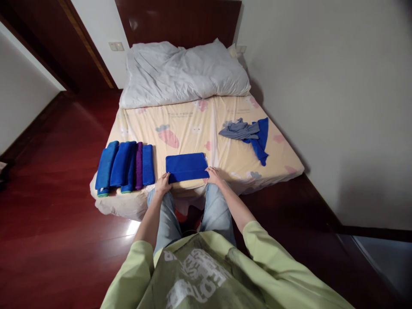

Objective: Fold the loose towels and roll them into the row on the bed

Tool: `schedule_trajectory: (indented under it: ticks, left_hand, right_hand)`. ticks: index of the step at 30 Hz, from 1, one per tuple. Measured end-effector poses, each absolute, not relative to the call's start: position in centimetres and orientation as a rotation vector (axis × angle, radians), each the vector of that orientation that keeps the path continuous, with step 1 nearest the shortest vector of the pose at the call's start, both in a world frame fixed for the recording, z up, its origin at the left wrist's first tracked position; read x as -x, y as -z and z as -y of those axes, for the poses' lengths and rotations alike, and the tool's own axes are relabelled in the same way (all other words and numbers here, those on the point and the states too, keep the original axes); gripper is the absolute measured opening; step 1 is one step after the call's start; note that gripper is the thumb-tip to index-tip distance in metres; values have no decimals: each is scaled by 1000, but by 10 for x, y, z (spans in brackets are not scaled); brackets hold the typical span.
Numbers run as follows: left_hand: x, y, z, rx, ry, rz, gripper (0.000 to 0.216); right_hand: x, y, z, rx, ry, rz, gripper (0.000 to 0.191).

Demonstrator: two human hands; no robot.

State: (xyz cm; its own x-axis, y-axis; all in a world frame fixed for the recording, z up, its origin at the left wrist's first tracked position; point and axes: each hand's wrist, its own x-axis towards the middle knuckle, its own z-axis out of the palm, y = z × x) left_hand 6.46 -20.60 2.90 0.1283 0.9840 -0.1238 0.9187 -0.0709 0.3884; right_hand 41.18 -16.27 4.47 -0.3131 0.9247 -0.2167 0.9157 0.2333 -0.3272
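A blue towel (187, 165) lies partly folded at the front edge of the bed, its near edge turned up in a strip. My left hand (163, 183) grips its near left corner. At the near right corner my right hand (213, 175) pinches the cloth between thumb and fingers. Left of it, several folded towels lie side by side: blue ones (123, 165), a purple one (139, 165) and a smaller blue one (147, 164). Towards the right side of the bed a crumpled grey cloth (240, 129) lies partly over a loose blue cloth (261, 141).
The bed has a cream patterned sheet (189, 124). A bunched white quilt (186, 73) covers its head end, against a dark wooden headboard (178, 21). A wall (334, 107) stands close on the right. Dark red floor (64, 206) runs along the left.
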Motion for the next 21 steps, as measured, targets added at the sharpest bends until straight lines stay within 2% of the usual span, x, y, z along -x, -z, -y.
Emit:
schedule_trajectory:
  ticks: [4, 10, 17, 21]
  left_hand:
    - [-70, -37, 205, -1974, -231, -1895, 76]
    - [-66, -36, 205, -1960, -287, -1899, 66]
    - [-55, -33, 201, -1897, -375, -1879, 59]
    - [-51, -34, 198, -1791, -385, -1982, 47]
  right_hand:
    - [-407, -46, 163, 1872, -579, 2444, 57]
    - [-405, -48, 165, 1938, -542, 2349, 45]
    - [-420, -40, 161, 1997, -699, 2182, 39]
    - [-420, -38, 154, 2007, -777, 2105, 33]
